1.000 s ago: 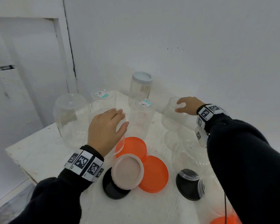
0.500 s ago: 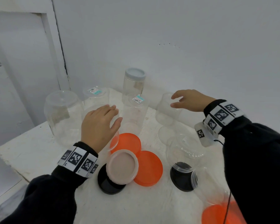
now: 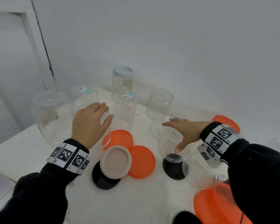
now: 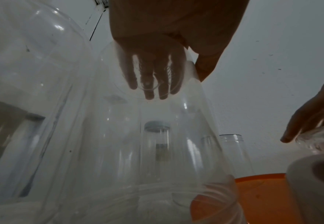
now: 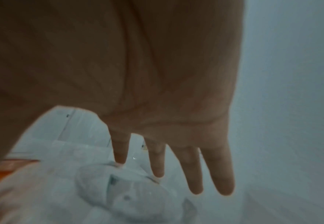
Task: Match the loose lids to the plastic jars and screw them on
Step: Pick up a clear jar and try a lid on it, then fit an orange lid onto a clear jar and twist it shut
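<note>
A: Left to right, what's different from a second ago?

B: Little on the left. The left hand [image 3: 90, 122] lies as before on the upturned base of an inverted jar [image 4: 130, 136], fingers [image 4: 149, 72] straight and slightly apart, gripping nothing.

A: The loose lids?

B: Unmoved on the table [image 3: 23, 152]: a beige lid [image 3: 116, 162] stacked on a black lid [image 3: 102, 181], between two orange lids [image 3: 142, 160].

A: And the right?

B: That's the change. The right hand [image 3: 186, 131] has left the far open jar [image 3: 159, 104] and come down over a nearer clear jar [image 3: 168, 141], fingers spread wide, thumb low beside it, not yet closed.

A: Meaning?

B: Probably both hands are choosing jars; only the far grey-lidded jar [image 3: 122, 81] is capped.
</note>
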The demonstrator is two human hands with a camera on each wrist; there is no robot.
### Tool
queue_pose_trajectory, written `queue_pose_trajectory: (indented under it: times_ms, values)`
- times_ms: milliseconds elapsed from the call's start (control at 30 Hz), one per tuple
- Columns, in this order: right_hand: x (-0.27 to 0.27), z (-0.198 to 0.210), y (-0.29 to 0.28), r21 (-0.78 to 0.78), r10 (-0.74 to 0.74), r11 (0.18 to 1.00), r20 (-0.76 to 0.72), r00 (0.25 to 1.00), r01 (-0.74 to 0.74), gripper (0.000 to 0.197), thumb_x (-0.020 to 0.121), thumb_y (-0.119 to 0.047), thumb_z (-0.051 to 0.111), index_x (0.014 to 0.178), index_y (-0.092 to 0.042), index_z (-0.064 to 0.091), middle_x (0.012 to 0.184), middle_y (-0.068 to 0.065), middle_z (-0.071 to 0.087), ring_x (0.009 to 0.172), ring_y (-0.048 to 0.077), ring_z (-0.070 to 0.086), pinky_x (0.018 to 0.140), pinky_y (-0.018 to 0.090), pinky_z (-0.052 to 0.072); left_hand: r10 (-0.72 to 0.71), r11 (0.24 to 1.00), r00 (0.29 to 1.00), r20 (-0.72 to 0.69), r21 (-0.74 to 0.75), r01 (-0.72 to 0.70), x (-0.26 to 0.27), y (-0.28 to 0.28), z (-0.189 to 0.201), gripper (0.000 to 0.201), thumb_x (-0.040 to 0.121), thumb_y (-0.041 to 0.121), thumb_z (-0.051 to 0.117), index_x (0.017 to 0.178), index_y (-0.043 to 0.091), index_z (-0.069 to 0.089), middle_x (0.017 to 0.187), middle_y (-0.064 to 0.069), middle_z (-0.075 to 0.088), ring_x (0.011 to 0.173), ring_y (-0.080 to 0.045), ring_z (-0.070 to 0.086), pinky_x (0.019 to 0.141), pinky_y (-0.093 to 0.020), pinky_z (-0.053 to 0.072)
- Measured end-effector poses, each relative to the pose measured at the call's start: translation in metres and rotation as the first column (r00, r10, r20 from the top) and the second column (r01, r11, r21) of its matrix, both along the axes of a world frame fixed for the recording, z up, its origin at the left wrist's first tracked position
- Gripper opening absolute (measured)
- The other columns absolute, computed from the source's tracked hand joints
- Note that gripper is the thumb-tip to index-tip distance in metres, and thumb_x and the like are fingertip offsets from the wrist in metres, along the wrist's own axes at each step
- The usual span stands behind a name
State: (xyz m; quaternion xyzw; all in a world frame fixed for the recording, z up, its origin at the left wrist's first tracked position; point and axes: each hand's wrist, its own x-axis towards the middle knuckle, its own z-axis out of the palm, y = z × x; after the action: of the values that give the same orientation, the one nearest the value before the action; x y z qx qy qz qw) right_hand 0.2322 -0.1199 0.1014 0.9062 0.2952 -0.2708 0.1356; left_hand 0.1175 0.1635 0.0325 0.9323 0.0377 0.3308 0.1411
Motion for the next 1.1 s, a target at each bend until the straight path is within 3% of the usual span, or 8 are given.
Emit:
queue_pose_trajectory:
  times_ms: [167, 367, 567, 700, 900, 1033, 1100]
  values:
    - [-0.001, -0.005, 0.002, -0.048, -0.031, 0.998, 0.000, 1.000, 0.031, 0.115, 0.064, -0.045, 0.082, 0.146, -0.040, 0.001, 0.152, -0.004, 0.013, 0.132, 0.026, 0.036, 0.103, 0.048, 0.039, -0.023, 1.000, 1.000, -0.003, -0.019, 0.023, -0.001, 0.000, 0.001, 0.051, 0.087, 0.044, 0.039, 0.104, 0.005, 0.069, 0.113, -0.009, 0.067, 0.105, -0.027, 0.062, 0.083, -0.045, 0.049]
    - [-0.004, -0.003, 0.006, -0.003, -0.035, 0.999, 0.033, 0.999, 0.035, 0.107, 0.063, -0.038, 0.084, 0.143, -0.040, 0.013, 0.142, -0.003, 0.024, 0.125, 0.025, 0.038, 0.100, 0.046, 0.042, -0.040, 0.999, 0.999, -0.013, -0.019, 0.040, -0.004, 0.001, 0.002, 0.050, 0.087, 0.042, 0.039, 0.104, 0.005, 0.068, 0.111, -0.009, 0.067, 0.104, -0.028, 0.062, 0.083, -0.046, 0.049]
    - [-0.010, 0.012, -0.005, 0.213, -0.042, 0.977, 0.118, 0.992, 0.015, 0.103, 0.062, -0.032, 0.084, 0.140, -0.037, 0.017, 0.139, -0.003, 0.023, 0.121, 0.023, 0.036, 0.099, 0.045, 0.042, -0.054, 0.998, 0.998, -0.013, 0.024, 0.054, -0.007, 0.000, 0.007, 0.048, 0.087, 0.041, 0.040, 0.100, 0.006, 0.069, 0.110, -0.009, 0.067, 0.100, -0.028, 0.063, 0.083, -0.044, 0.047]
    - [-0.021, 0.024, -0.021, 0.413, -0.083, 0.911, 0.194, 0.978, -0.005, 0.102, 0.060, -0.026, 0.085, 0.138, -0.034, 0.019, 0.138, -0.004, 0.018, 0.116, 0.021, 0.034, 0.094, 0.039, 0.045, -0.097, 0.995, 0.994, 0.059, 0.027, 0.096, -0.011, -0.017, 0.015, 0.043, 0.087, 0.038, 0.042, 0.100, 0.006, 0.068, 0.111, -0.008, 0.067, 0.102, -0.027, 0.062, 0.086, -0.043, 0.045]
    - [-0.049, 0.041, -0.062, 0.621, -0.188, 0.782, 0.311, 0.931, -0.049, 0.098, 0.061, -0.020, 0.083, 0.137, -0.030, 0.022, 0.137, -0.003, 0.018, 0.117, 0.027, 0.035, 0.089, 0.036, 0.044, -0.300, 0.951, 0.938, 0.171, -0.016, 0.307, -0.021, -0.080, 0.023, 0.035, 0.087, 0.033, 0.047, 0.099, 0.008, 0.068, 0.108, -0.004, 0.067, 0.103, -0.016, 0.055, 0.082, -0.032, 0.042]
    - [-0.073, 0.045, -0.102, 0.707, -0.303, 0.707, 0.313, 0.900, -0.008, 0.100, 0.058, -0.021, 0.084, 0.137, -0.037, 0.024, 0.135, -0.005, 0.020, 0.118, 0.028, 0.037, 0.094, 0.041, 0.044, -0.517, 0.842, 0.849, 0.106, -0.114, 0.527, -0.033, -0.140, 0.015, 0.035, 0.087, 0.037, 0.047, 0.103, 0.012, 0.067, 0.109, 0.001, 0.066, 0.105, -0.009, 0.051, 0.084, -0.033, 0.049]
    - [-0.086, 0.045, -0.121, 0.754, -0.364, 0.656, 0.309, 0.879, 0.007, 0.100, 0.057, -0.023, 0.084, 0.137, -0.036, 0.025, 0.134, -0.003, 0.022, 0.118, 0.028, 0.039, 0.097, 0.040, 0.043, -0.640, 0.758, 0.767, 0.042, -0.132, 0.639, -0.039, -0.169, 0.010, 0.036, 0.086, 0.038, 0.048, 0.105, 0.013, 0.066, 0.109, 0.003, 0.065, 0.104, -0.007, 0.051, 0.085, -0.029, 0.046]
